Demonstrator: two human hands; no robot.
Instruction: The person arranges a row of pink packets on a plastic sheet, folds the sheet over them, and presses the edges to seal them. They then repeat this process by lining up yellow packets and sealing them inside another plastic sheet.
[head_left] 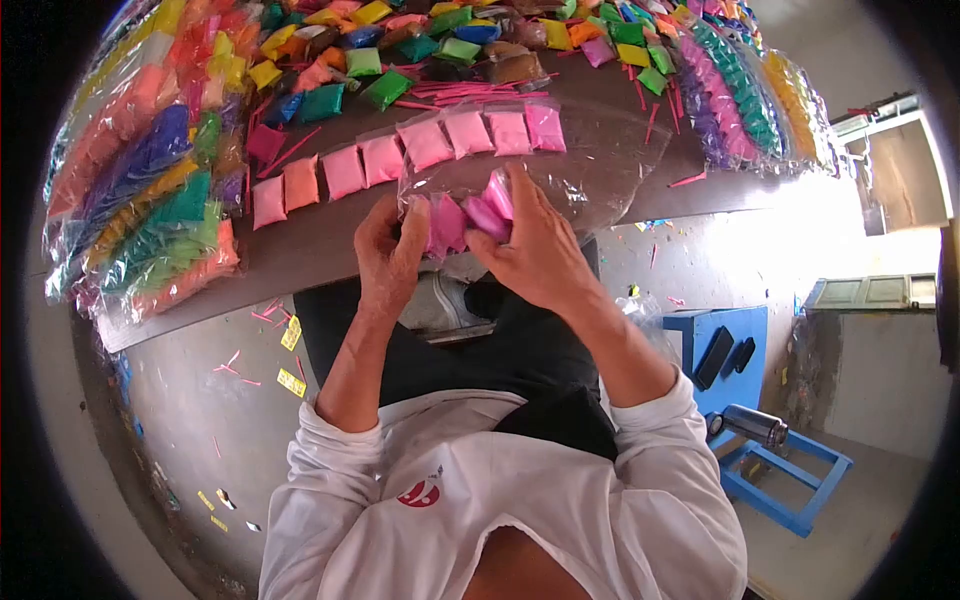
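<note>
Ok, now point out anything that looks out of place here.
Pink strips and yellow slips lie scattered on the floor to the person's left, as if dropped. In the row of pink packets on the table, the second packet from the left looks more orange than its neighbours.

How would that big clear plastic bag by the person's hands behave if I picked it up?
The clear plastic bag would probably flop, since its thin film lies creased over the table. Its glossy highlights suggest it may be slippery to grip.
</note>
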